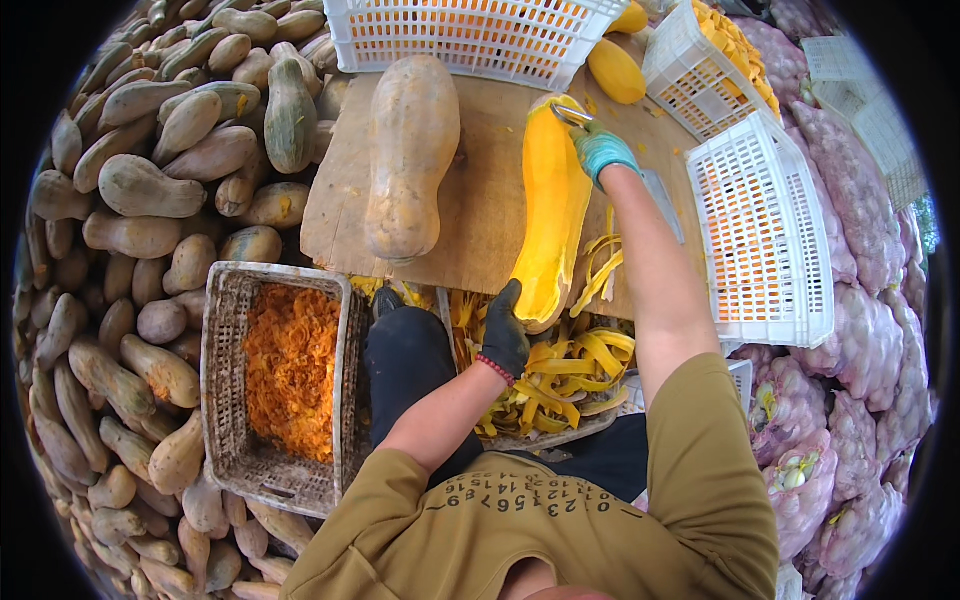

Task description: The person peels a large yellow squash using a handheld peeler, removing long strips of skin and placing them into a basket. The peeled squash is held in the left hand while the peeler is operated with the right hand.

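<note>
My left hand [507, 330], in a dark glove, grips the near end of a long, partly peeled squash [553, 202]. The squash lies lengthwise on a wooden board [484, 172], its near end jutting past the board's edge. Bright yellow flesh shows along its top, with some paler skin at the near end. My right hand [600, 148], in a teal glove, holds a metal peeler [571, 115] against the far end. Just right of the squash, strips of peel [600, 262] hang over the board. A whole tan squash [411, 161] lies unpeeled to the left.
A dirty crate [345, 390] with orange pulp stands left of my legs. Peelings [566, 375] fill a container between my knees. White crates [761, 232] line the right and far sides. A flat metal blade [664, 206] lies under my right forearm. Squashes [150, 187] and mesh sacks [847, 195] flank me.
</note>
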Tool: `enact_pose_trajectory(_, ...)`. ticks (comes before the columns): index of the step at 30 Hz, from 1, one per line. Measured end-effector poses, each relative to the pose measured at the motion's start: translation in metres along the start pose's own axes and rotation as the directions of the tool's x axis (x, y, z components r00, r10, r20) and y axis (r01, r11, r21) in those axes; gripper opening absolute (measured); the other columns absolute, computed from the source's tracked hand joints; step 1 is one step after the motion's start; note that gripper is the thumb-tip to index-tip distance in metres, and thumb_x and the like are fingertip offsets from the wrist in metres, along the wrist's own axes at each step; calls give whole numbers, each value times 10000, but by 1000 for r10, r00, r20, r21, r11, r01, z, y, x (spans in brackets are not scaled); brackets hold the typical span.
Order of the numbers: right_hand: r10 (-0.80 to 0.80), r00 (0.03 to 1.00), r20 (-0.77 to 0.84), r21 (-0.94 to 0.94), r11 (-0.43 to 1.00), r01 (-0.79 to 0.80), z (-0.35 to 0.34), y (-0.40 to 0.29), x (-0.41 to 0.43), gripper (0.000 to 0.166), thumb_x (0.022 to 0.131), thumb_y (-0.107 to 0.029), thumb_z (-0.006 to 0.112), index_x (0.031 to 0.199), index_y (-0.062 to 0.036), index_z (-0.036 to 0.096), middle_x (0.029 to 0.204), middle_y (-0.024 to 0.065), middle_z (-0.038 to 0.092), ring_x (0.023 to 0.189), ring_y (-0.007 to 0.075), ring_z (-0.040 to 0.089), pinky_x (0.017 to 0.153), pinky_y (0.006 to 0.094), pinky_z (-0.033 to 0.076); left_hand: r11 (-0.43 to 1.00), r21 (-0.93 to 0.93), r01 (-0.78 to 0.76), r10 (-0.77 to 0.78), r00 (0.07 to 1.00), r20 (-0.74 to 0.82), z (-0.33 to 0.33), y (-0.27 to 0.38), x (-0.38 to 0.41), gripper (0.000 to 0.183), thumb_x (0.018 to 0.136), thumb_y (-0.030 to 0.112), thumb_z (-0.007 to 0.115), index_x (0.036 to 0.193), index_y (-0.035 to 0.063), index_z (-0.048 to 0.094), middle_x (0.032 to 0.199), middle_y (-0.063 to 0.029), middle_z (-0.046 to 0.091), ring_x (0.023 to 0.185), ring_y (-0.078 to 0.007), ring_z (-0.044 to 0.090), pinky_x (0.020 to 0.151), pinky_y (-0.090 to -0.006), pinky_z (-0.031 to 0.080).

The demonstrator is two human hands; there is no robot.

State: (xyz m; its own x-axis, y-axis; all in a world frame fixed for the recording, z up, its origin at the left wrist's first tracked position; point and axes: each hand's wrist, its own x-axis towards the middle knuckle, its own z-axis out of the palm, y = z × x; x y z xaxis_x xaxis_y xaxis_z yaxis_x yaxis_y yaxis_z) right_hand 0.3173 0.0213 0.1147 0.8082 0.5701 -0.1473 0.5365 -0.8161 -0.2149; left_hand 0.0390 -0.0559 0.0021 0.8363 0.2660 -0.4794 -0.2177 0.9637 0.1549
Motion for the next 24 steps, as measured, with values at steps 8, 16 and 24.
enact_pose_trajectory(8, 52, 995, 84, 122, 991, -62, 63, 55, -211, 417, 954, -339, 505, 1335, -168, 490, 1170, 259, 603, 1012, 410, 613, 841, 469, 487, 996, -91, -25, 29, 999, 46, -5, -5, 5, 516, 936, 387, 514, 1330, 56, 478, 1278, -119, 582, 1153, -265, 581, 954, -461, 488)
enact_pose_trajectory(16, -149, 989, -12, -28, 989, 148, -26, 35, -162, 476, 927, -433, 519, 1347, -209, 523, 1104, 187, 663, 1008, 368, 635, 864, 451, 492, 993, -102, -57, 59, 998, 13, -5, -10, 10, 490, 931, 355, 528, 1305, 40, 497, 1261, -127, 594, 1103, -267, 612, 913, -432, 518)
enact_pose_trajectory(24, -28, 996, 80, -335, 941, 53, 13, -2, -159, 431, 940, -423, 449, 1320, -229, 513, 1055, 167, 674, 955, 374, 643, 829, 491, 505, 989, -109, -98, 97, 995, -9, -10, -14, 15, 497, 934, 339, 527, 1315, 22, 483, 1248, -135, 600, 1084, -271, 622, 909, -431, 522)
